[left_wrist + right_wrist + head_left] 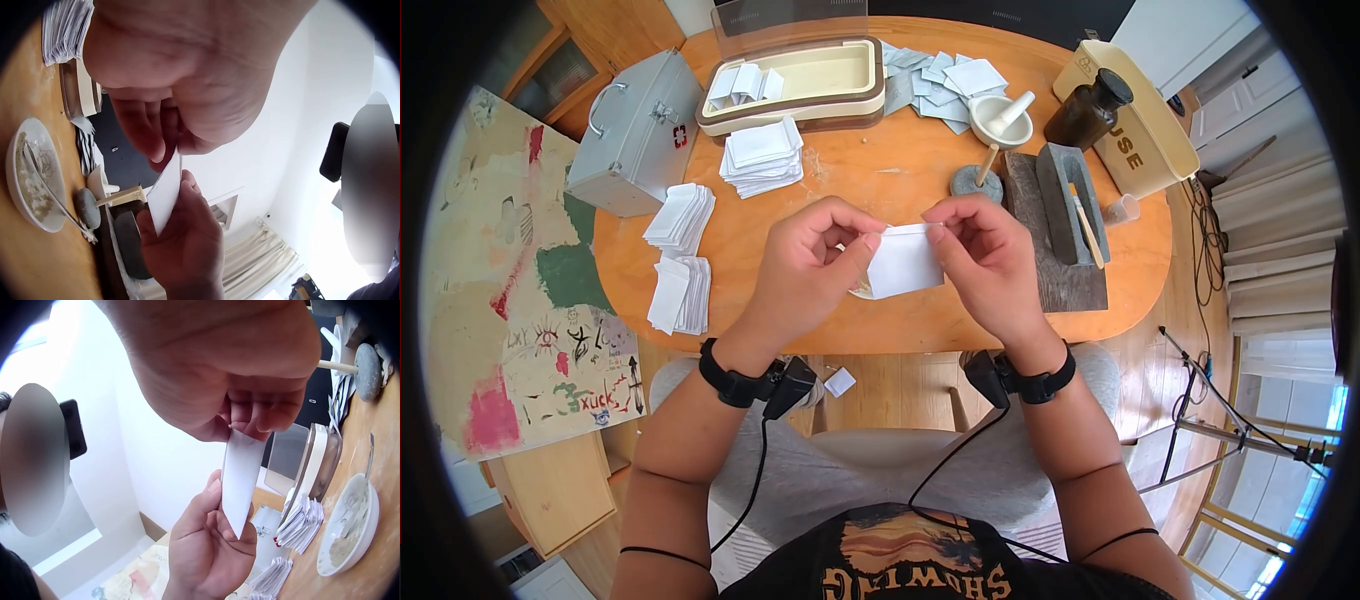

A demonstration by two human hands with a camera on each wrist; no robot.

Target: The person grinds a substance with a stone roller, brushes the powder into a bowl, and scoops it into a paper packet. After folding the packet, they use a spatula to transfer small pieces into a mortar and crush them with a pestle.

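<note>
Between both hands, over the near middle of the table, is a small white paper packet (907, 265). My left hand (808, 262) pinches its upper left corner between thumb and fingers. With thumb and curled fingers, my right hand (988, 262) grips the upper right corner, where a narrow fold runs along the top edge. Below the hands sits a white bowl (360, 549) of pale powder with a metal spoon (369, 457) leaning in it; the packet mostly hides it in the head view. Stacks of white packets (762, 160) lie to the left.
A cream tray box (835, 78) with several packets stands at the back. Blue-grey packets (930, 90), a mortar (1012, 133), a brown bottle (1080, 118), a stone trough (1060, 185) and a cream bin (1165, 165) line the right. A metal case (630, 140) stands left. One white packet (840, 381) lies on the floor.
</note>
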